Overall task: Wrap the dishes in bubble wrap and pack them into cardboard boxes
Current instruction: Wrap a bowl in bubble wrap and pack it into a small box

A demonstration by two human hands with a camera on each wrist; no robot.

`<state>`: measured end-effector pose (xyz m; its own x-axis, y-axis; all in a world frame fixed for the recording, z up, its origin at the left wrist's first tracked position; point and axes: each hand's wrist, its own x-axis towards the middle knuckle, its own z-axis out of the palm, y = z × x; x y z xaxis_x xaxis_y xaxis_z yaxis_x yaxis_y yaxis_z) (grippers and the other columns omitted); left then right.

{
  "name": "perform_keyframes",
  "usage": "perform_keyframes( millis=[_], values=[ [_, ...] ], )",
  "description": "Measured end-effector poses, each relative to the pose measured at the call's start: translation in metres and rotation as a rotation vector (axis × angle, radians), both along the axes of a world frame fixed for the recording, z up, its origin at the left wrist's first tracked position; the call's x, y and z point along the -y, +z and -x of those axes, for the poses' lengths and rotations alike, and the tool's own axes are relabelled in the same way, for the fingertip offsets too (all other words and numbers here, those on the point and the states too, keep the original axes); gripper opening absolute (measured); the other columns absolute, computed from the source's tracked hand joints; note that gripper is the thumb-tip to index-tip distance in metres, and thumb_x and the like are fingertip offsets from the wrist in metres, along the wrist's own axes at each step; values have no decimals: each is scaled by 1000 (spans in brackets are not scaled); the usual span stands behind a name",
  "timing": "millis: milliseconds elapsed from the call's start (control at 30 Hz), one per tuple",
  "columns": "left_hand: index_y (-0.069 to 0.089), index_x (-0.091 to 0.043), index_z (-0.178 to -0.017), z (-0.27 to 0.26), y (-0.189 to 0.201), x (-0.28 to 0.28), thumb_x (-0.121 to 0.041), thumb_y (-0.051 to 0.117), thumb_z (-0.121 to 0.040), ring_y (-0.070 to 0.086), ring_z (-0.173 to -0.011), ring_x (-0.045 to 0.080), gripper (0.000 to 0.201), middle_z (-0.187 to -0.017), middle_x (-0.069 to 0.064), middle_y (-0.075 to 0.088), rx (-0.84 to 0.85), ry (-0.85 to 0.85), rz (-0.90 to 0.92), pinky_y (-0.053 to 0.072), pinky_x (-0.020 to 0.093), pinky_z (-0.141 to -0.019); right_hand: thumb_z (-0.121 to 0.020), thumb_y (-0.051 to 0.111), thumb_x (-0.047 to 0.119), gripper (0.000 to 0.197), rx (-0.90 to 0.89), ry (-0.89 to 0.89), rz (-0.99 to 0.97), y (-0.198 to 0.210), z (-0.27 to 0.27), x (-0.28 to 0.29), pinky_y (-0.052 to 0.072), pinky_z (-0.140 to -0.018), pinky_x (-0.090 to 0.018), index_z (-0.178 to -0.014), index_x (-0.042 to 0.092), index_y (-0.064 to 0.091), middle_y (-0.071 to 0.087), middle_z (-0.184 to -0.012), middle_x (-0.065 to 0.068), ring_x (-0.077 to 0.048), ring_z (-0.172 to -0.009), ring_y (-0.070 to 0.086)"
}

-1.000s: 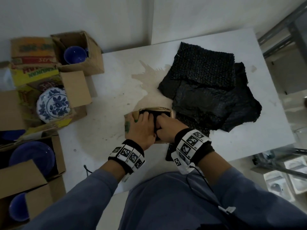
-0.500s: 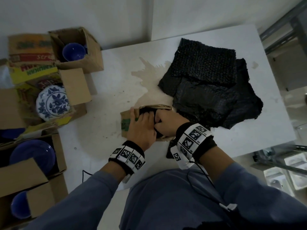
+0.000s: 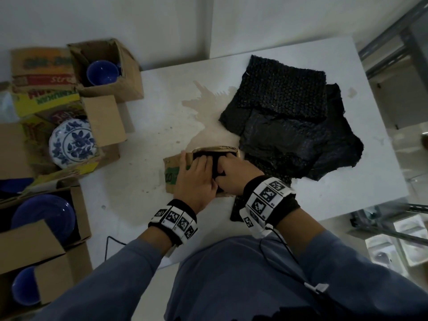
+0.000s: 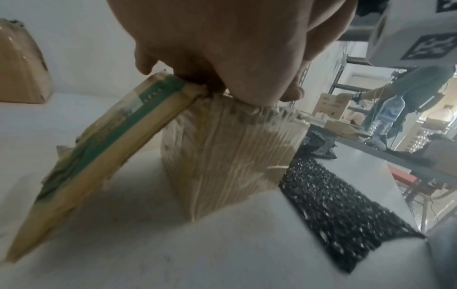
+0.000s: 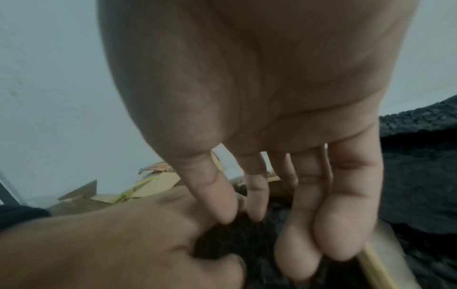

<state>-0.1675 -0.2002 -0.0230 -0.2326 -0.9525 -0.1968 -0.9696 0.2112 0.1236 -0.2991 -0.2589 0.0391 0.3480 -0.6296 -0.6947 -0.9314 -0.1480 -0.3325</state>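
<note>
Both hands [image 3: 216, 174] press black bubbly bundle [image 3: 214, 158] into corrugated box [image 3: 172, 169].

A small brown cardboard box [image 3: 172, 172] with a green printed band stands open on the white bench [image 3: 143, 158], one flap folded outward. A bundle wrapped in black bubble wrap [image 3: 209, 158] sits pushed into it. More black bubble wrap sheets [image 3: 296, 126] lie piled just beside it.
</note>
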Motion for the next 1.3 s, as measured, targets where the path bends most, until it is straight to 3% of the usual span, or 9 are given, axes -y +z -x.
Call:
perform_keyframes(
  millis=[100, 200, 367, 500, 667, 833, 933, 1067, 1300],
  values=[
    [44, -12, -134, 4, 4, 8, -44, 44, -86, 53, -110, 24, 58, -116, 4, 53, 73, 4, -147, 3, 69, -113, -85, 56, 29, 20, 42, 12, 53, 7, -2, -1, 48, -82, -38, -102, 19, 54, 54, -111, -2, -27, -101, 56],
    [41, -19, -133, 4, 3, 14, -48, 42, -84, 46, -116, 24, 56, -119, 3, 45, 78, -17, -205, 5, 72, -110, -84, 53, 23, 9, 62, 47, 112, 7, -9, -4, 42, -70, -35, -88, 24, 45, 50, -99, 4, -26, -96, 58],
    [47, -18, -124, 0, 10, 16, -50, 56, -78, 47, -116, 26, 56, -122, 5, 47, 72, -27, -170, 18, 64, -112, -87, 50, 22, 29, -11, 39, 44, -5, -13, -7, 38, -71, -38, -115, 15, 50, 45, -125, -1, -31, -105, 56],
    [58, -11, -118, -5, 11, 6, -41, 67, -74, 55, -111, 30, 55, -121, 11, 56, -21, -47, 63, 33, 61, -107, -90, 51, 25, 29, 36, 59, 45, -5, -6, -5, 37, -70, -36, -117, 15, 51, 45, -126, 1, -28, -102, 56],
    [53, -11, -132, -2, 7, -1, -35, 56, -86, 57, -111, 25, 52, -116, 6, 61, -9, 14, 10, 12, 61, -117, -88, 49, 24, 4, 51, 90, 127, 9, -7, -1, 38, -69, -34, -89, 24, 46, 57, -104, 2, -24, -93, 57],
    [45, -20, -139, 6, 19, 1, -39, 33, -93, 37, -134, 28, 52, -135, 9, 46, 176, 3, -143, -4, 77, -107, -85, 50, 20, 7, 70, 74, 14, 9, -15, 4, 39, -68, -36, -91, 21, 46, 50, -89, 3, -26, -89, 56],
    [48, -21, -134, 8, 22, 4, -40, 35, -95, 36, -131, 29, 46, -135, 10, 42, 189, 29, -135, -2, 78, -106, -87, 50, 21, 11, 51, 57, -42, 5, -12, 6, 38, -69, -36, -92, 21, 41, 42, -82, 8, -23, -84, 51],
    [55, -17, -123, 0, 20, 3, -44, 34, -92, 50, -115, 23, 46, -107, 1, 58, 177, -18, -79, 5, 78, -105, -87, 52, 22, 16, 84, 101, -70, 1, -9, 4, 39, -70, -37, -93, 23, 38, 46, -113, 4, -25, -90, 53],
    [39, -13, -139, -12, 25, 29, -35, 53, -86, 34, -136, 24, 59, -132, 5, 55, 65, -85, -322, 12, 66, -114, -86, 60, 20, 37, -95, 99, 81, 7, 2, 5, 43, -79, -39, -121, 14, 46, 54, -123, -9, -33, -110, 55]
  ],
)
